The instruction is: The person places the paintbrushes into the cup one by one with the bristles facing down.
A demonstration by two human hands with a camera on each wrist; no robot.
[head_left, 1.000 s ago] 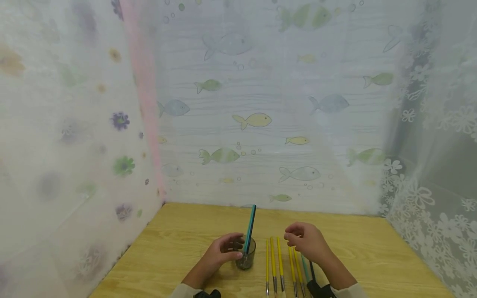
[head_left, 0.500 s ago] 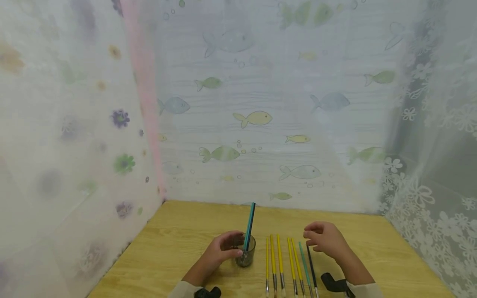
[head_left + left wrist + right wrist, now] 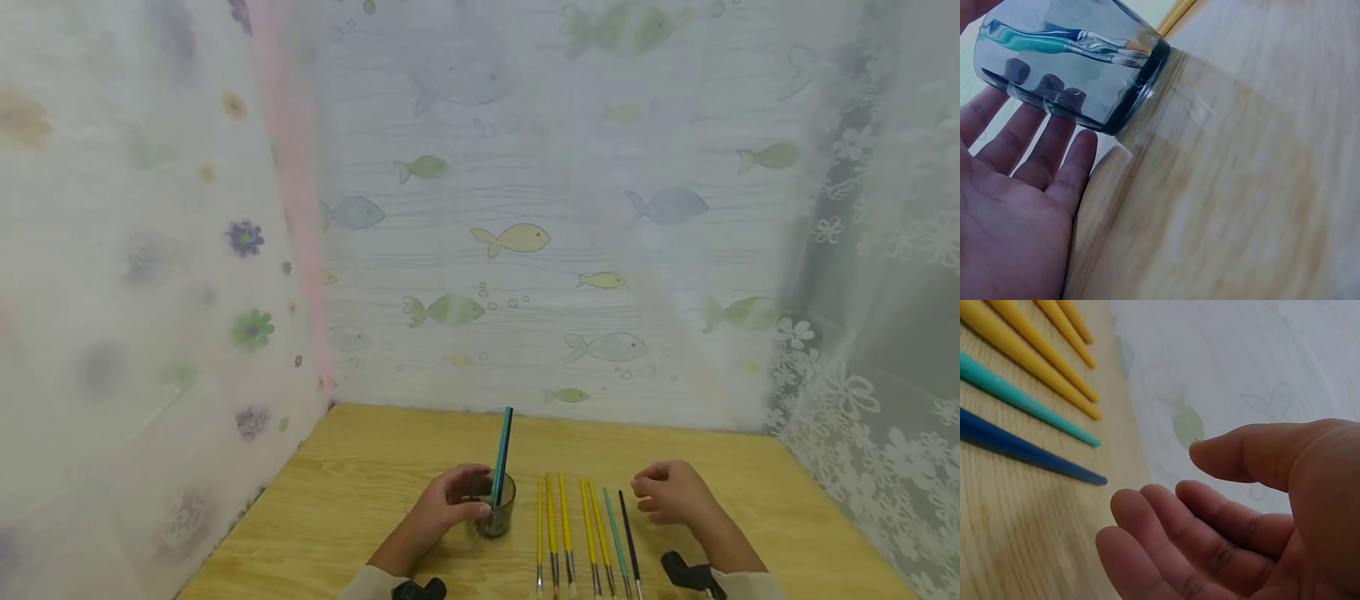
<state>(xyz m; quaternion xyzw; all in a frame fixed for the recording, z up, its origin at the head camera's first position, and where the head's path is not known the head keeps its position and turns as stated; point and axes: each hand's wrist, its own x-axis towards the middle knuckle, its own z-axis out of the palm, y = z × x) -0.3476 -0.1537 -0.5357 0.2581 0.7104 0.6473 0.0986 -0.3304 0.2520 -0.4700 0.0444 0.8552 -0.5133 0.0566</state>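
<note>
Brushes, glass and two hands on a wood-grain table (image 3: pixel 712 468), as seen by an onlooker, with twelve o'clock towards the fish-patterned cloth (image 3: pixel 517 333). At the extreme left, around nine to ten o'clock, hangs a flower-patterned curtain (image 3: pixel 120 333) with a pink band (image 3: pixel 288 167) along its far edge. Next, near seven o'clock, the left hand (image 3: pixel 442 507) emerges from a cream sleeve (image 3: pixel 370 583). It grasps a tinted drinking glass (image 3: pixel 504 521) at its own three o'clock; from the wrist, several fingertips show through the glass wall. The glass stands upright on the table and contains two brushes, a teal brush (image 3: pixel 1022 41) and a dark blue brush (image 3: pixel 1060 31), bristles down, handles side by side and leaning towards one o'clock. To the right of the glass, between three and four o'clock, other brushes lie in a row, handle ends pointing roughly to twelve and bristles to six: three yellow brushes (image 3: pixel 551 512), two yellow brushes (image 3: pixel 588 521), a second teal brush (image 3: pixel 1022 397) and a second dark blue brush (image 3: pixel 1022 447). Just beyond the last, at its two o'clock, is the right hand (image 3: pixel 671 496), released, its fingers loosely bent and its thumb apart from them; whether it touches the table I cannot tell. Farthest right, near four o'clock, hangs white floral lace (image 3: pixel 855 400).
</note>
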